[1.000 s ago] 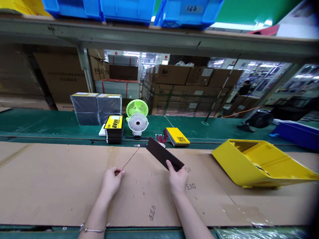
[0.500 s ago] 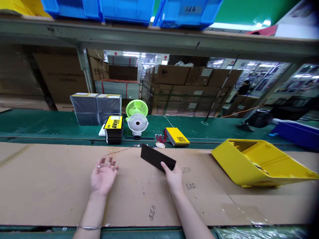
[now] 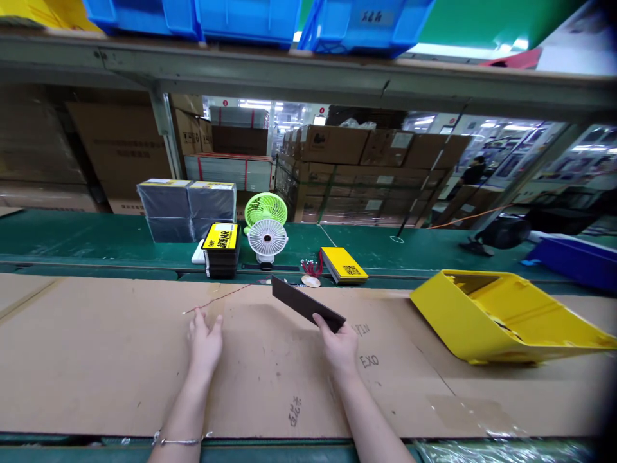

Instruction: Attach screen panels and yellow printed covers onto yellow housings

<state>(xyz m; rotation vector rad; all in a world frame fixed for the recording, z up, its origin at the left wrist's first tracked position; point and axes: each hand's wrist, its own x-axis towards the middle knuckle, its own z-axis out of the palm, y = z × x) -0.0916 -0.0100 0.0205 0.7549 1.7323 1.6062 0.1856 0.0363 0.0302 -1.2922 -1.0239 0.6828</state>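
Observation:
A thin dark panel (image 3: 304, 303) is held tilted above the cardboard sheet (image 3: 260, 386), its right end between the thumb and fingers of my right hand (image 3: 341, 347). My left hand (image 3: 205, 341) is over the cardboard to the left, thumb and fingers apart, with nothing seen in it. By its fingertips runs a thin reddish wire (image 3: 216, 298), which leads up toward the far edge near the panel's left end. Whether the fingertips touch the wire is unclear.
Beyond the cardboard are a stack of black-and-yellow boxes (image 3: 222, 252), a white fan (image 3: 267, 239), a green fan (image 3: 274, 204) and yellow booklets (image 3: 344, 263). A large yellow housing (image 3: 457, 321) lies at right. Blue bins (image 3: 245, 22) sit on the shelf above.
My left hand has turned from palm up to palm down, its fingertips now by the wire's end. The panel in my right hand has tilted and shifted slightly right.

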